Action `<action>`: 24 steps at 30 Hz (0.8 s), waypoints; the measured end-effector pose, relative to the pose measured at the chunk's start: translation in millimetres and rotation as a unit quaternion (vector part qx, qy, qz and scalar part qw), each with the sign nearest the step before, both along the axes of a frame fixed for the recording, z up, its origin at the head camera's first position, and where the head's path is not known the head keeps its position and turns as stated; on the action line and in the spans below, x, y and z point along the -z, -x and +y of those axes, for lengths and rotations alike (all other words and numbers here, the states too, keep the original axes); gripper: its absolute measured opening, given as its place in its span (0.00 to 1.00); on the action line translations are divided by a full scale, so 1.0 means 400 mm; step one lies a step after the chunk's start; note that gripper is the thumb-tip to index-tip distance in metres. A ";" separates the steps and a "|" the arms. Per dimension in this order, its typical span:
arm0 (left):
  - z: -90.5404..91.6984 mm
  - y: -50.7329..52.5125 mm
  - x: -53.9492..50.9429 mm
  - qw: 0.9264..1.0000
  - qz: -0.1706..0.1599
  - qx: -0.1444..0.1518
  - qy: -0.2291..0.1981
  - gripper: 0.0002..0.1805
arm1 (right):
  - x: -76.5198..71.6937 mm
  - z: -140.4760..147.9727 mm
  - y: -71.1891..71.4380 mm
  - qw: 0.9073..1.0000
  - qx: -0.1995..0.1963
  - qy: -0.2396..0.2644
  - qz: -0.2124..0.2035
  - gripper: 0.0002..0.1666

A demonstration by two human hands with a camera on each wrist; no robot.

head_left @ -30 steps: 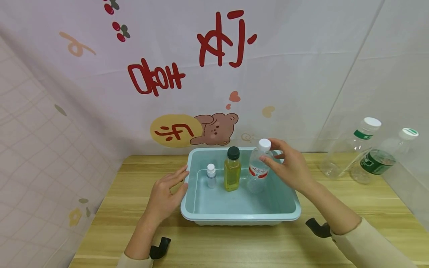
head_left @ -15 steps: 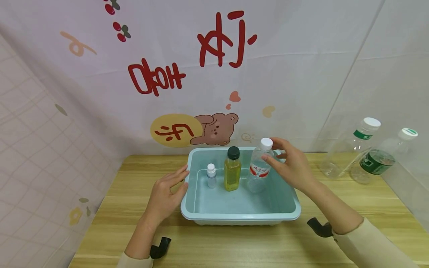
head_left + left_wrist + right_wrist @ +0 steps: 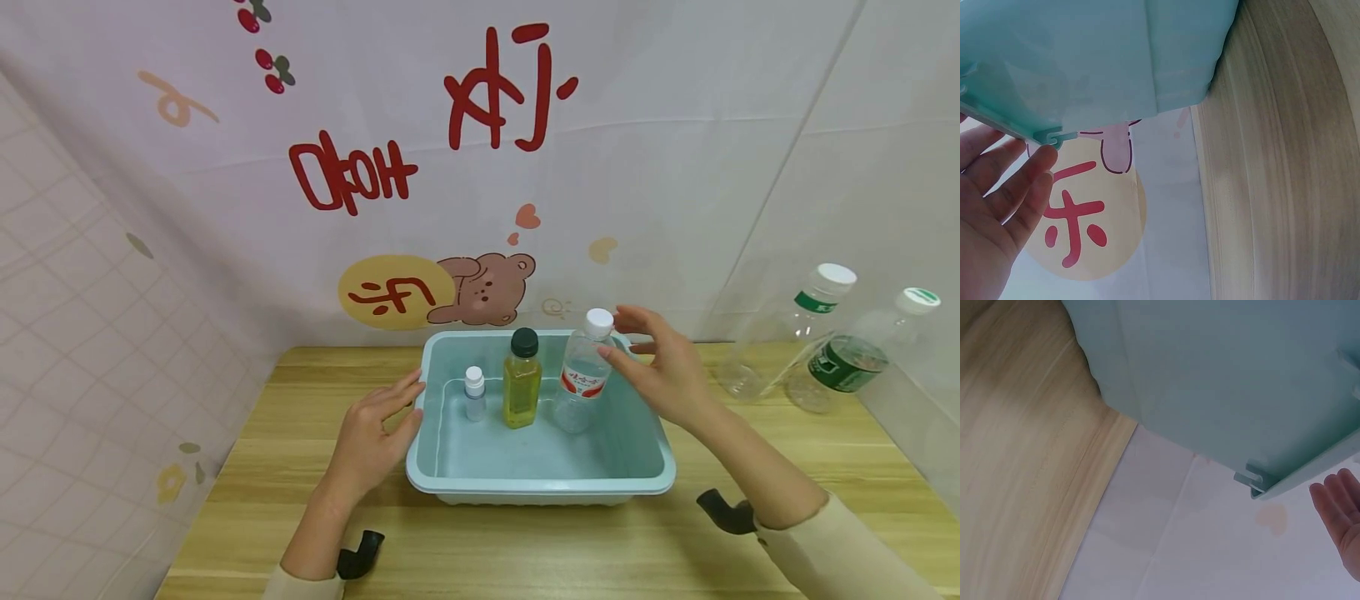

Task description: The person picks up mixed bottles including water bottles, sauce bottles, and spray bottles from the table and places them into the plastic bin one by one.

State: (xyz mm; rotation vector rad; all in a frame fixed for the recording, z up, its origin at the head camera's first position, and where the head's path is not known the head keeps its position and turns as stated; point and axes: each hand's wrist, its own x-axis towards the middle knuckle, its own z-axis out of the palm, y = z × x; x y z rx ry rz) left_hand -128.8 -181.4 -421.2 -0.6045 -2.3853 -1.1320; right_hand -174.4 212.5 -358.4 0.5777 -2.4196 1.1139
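A pale blue plastic basin (image 3: 540, 485) stands on the wooden table, with three upright bottles inside. At its right is a clear water bottle (image 3: 582, 383) with a white cap and red-and-white label. My right hand (image 3: 666, 375) is beside this bottle's upper part, fingers spread, thumb tip close to its shoulder; whether they touch I cannot tell. In the middle is a dark-capped bottle of yellow-green liquid (image 3: 521, 392), and left of it a small white-capped bottle (image 3: 475, 402). The fingers of my left hand (image 3: 371, 437) rest, fairly straight, against the basin's left rim.
Two large clear bottles stand at the table's right: one with a green neck band (image 3: 816, 302), the other with a green label (image 3: 847, 363). A printed cloth (image 3: 645, 167) hangs behind the wooden table (image 3: 285, 433).
My right hand has eased slightly to the right and its fingers have parted from the water bottle's top. The bottle has straightened a little. My left hand stays at the rim.
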 end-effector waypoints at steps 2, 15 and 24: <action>0.001 0.000 0.001 1.000 -0.001 0.000 0.000 0.21 | -0.004 0.006 -0.005 1.000 0.000 0.009 -0.009 0.35; 0.004 -0.004 0.002 1.000 -0.006 0.001 -0.003 0.21 | -0.017 0.071 -0.030 1.000 0.022 -0.007 0.002 0.36; 0.002 -0.003 -0.002 1.000 -0.005 0.000 -0.002 0.21 | -0.036 0.121 -0.044 0.998 0.035 -0.035 0.049 0.36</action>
